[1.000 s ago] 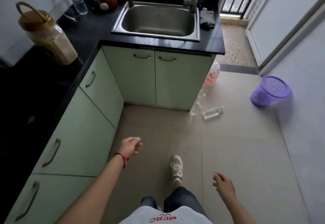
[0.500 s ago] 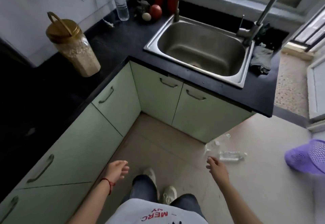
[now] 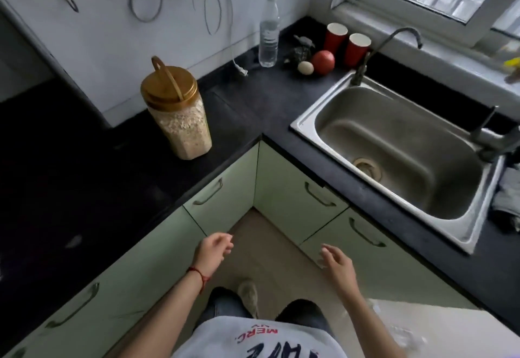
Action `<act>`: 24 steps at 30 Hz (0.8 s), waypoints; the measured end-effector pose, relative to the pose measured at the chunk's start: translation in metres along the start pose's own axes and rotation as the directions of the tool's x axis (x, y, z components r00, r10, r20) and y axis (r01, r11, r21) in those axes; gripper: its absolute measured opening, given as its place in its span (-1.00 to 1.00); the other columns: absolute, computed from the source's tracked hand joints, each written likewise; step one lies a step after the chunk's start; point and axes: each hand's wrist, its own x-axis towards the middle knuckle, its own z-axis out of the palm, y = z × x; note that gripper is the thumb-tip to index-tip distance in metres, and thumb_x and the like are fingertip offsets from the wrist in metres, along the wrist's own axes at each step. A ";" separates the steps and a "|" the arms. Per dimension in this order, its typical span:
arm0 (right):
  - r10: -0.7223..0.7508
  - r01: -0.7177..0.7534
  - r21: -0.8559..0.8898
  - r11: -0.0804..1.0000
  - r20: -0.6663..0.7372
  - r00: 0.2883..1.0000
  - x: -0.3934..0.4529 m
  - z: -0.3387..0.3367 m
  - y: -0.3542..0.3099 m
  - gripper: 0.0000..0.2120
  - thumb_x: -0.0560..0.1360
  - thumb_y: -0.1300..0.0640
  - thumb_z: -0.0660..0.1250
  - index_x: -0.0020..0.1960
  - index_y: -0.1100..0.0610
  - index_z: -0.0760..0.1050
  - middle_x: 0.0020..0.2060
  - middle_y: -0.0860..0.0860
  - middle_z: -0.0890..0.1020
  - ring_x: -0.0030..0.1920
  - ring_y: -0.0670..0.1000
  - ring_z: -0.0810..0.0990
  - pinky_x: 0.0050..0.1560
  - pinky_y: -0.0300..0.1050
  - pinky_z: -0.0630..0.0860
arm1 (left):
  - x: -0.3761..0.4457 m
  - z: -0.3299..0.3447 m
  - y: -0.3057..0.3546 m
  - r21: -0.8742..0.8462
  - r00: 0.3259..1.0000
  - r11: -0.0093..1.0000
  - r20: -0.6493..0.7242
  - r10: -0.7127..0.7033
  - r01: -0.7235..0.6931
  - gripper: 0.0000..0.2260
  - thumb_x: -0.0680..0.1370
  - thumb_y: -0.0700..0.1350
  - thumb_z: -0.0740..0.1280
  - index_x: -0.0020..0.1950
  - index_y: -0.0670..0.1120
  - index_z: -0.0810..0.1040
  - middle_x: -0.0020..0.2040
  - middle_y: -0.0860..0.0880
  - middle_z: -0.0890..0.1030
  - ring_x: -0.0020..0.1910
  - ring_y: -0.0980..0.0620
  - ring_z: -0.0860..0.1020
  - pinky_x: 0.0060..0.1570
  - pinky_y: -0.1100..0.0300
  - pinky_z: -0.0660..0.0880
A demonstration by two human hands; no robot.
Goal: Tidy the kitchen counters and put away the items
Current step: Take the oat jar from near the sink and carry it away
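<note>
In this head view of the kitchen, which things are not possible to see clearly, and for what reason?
- Grey cloth right of the sink: cut by the right frame edge.
- Dark object behind the apple: too small and dim to identify.
- Yellow item on the windowsill: blurred, cut by the edge.
- Cupboard contents: hidden behind closed doors.

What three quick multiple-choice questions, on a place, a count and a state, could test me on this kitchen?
1. Where does the jar with the gold lid stand?
A. In the sink
B. On the dark counter by the wall
C. On the floor

2. How many red cups are there?
A. One
B. Two
C. Four

3. What do the hands hold?
A. Nothing
B. A bottle
C. A cloth

Key: 1 B, it stands on the counter left of the sink. 2 B, a pair behind the tap. 3 A, left hand and right hand hang free.
</note>
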 end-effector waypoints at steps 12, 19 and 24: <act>-0.328 0.357 -0.008 0.934 0.376 0.867 0.096 0.084 -0.187 -0.81 0.52 0.08 0.26 0.10 0.07 0.55 -0.02 0.04 0.64 0.03 0.08 0.61 0.12 0.05 0.54 | 0.023 -0.040 0.102 -0.121 0.887 0.952 -0.412 0.209 -0.281 -0.90 0.51 -0.18 0.29 -0.01 -0.02 0.54 -0.15 0.07 0.57 -0.10 0.08 0.57 -0.20 0.38 0.45; -0.444 0.514 0.037 0.857 0.560 0.700 0.158 0.148 -0.315 -0.72 0.54 0.08 0.23 0.20 0.15 0.50 -0.10 0.00 0.60 -0.14 -0.08 0.58 -0.07 -0.16 0.49 | 0.069 -0.026 0.154 -0.203 0.735 0.939 -0.675 0.073 -0.279 -0.33 0.43 -0.15 0.40 0.45 -0.14 0.14 0.42 -0.14 0.30 0.37 -0.07 0.34 0.19 0.13 0.39; -0.426 0.546 0.035 0.837 0.668 0.610 0.178 0.195 -0.368 -0.63 0.53 -0.01 0.21 0.31 0.08 0.40 0.23 0.05 0.54 0.23 0.03 0.50 0.30 0.04 0.42 | 0.100 -0.016 0.171 -0.179 0.617 0.945 -0.787 0.029 -0.273 -0.17 0.31 -0.08 0.51 0.46 -0.14 0.13 0.43 -0.16 0.27 0.42 -0.09 0.27 0.38 -0.09 0.30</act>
